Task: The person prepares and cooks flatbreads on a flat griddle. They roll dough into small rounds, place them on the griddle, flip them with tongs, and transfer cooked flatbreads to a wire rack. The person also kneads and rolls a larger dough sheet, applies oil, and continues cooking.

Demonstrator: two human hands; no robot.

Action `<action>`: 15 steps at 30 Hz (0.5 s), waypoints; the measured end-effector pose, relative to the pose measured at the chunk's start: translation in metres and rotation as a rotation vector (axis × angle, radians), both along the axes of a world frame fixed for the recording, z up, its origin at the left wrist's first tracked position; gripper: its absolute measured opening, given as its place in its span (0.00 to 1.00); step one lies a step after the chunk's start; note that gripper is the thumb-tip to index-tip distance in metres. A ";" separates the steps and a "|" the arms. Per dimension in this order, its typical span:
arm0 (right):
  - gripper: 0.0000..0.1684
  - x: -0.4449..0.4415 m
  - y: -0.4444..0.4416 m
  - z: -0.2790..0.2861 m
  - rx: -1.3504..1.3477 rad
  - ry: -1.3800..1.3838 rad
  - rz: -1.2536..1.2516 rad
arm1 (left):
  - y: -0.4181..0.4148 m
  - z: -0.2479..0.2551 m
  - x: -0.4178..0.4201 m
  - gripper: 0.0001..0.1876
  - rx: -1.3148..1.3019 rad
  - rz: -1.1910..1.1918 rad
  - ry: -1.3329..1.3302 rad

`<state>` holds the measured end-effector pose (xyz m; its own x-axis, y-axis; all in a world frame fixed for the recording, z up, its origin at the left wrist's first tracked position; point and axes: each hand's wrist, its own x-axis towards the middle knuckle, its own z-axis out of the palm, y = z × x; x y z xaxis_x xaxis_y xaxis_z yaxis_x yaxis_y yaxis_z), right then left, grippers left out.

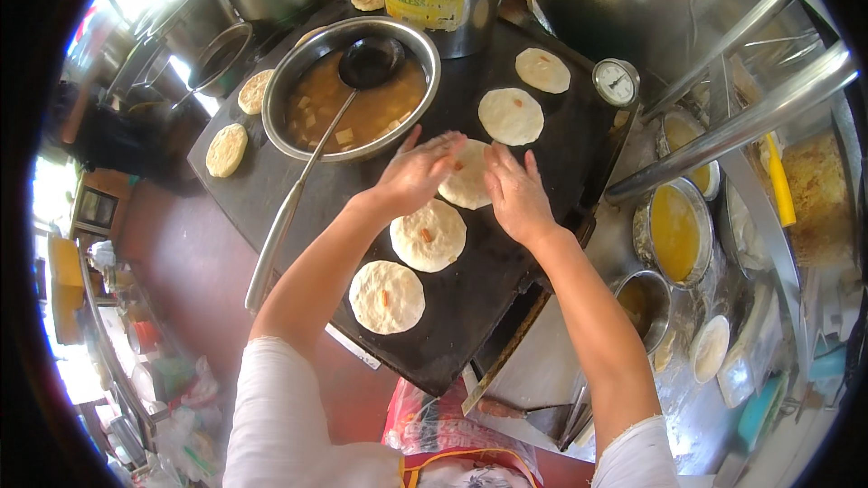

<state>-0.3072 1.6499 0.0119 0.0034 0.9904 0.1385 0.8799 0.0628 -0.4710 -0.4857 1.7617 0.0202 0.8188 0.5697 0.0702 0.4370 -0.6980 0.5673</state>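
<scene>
My left hand and my right hand are at opposite sides of a round, pale flatbread on a dark flat griddle. Both hands partly cover its edges, fingers extended; whether they press on it I cannot tell. Toward me lie two more pale flatbreads, one just below my hands and one nearer, each with a small orange-brown strip on top. Beyond my right hand are two others, a nearer one and a farther one.
A steel bowl of brown soup with a ladle stands left of my hands, its handle jutting past the griddle. Behind is a steel pot. Browned flatbreads line the left edge. A dial thermometer and metal rails are at right.
</scene>
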 end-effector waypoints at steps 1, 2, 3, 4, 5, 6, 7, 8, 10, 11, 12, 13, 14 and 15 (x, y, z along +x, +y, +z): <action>0.26 -0.008 -0.007 0.006 0.114 -0.009 -0.009 | -0.009 0.008 -0.009 0.24 0.039 -0.005 -0.013; 0.25 -0.015 -0.016 0.015 0.230 -0.024 -0.025 | -0.019 0.014 -0.022 0.24 0.081 -0.016 -0.030; 0.26 -0.029 -0.027 0.025 0.197 -0.006 0.035 | -0.031 0.013 -0.043 0.24 0.116 -0.016 -0.032; 0.27 -0.042 -0.039 0.024 0.207 -0.040 0.091 | -0.043 0.007 -0.062 0.24 0.167 -0.114 0.025; 0.28 -0.054 -0.054 0.012 0.118 -0.078 0.199 | -0.063 -0.004 -0.077 0.25 0.205 -0.163 0.131; 0.29 -0.060 -0.064 0.002 0.032 -0.119 0.307 | -0.077 -0.007 -0.083 0.25 0.248 -0.210 0.234; 0.30 -0.058 -0.068 -0.005 0.001 -0.126 0.286 | -0.080 -0.006 -0.085 0.25 0.186 -0.198 0.215; 0.30 -0.060 -0.069 -0.006 -0.025 -0.124 0.276 | -0.085 0.000 -0.091 0.26 0.125 -0.177 0.206; 0.31 -0.068 -0.075 -0.007 0.009 -0.126 0.263 | -0.094 0.006 -0.100 0.26 0.097 -0.152 0.206; 0.31 -0.075 -0.077 -0.001 0.067 -0.127 0.269 | -0.100 0.004 -0.106 0.26 0.123 -0.141 0.219; 0.31 -0.079 -0.081 0.004 0.126 -0.137 0.268 | -0.104 -0.001 -0.107 0.26 0.155 -0.136 0.223; 0.30 -0.080 -0.082 -0.019 -0.010 -0.173 0.306 | -0.102 -0.012 -0.113 0.27 0.157 -0.129 0.172; 0.28 -0.078 -0.082 -0.017 0.009 -0.216 0.293 | -0.107 -0.001 -0.112 0.28 -0.008 -0.058 0.143; 0.28 -0.082 -0.082 -0.011 0.033 -0.147 0.237 | -0.113 0.008 -0.121 0.28 0.025 -0.024 0.097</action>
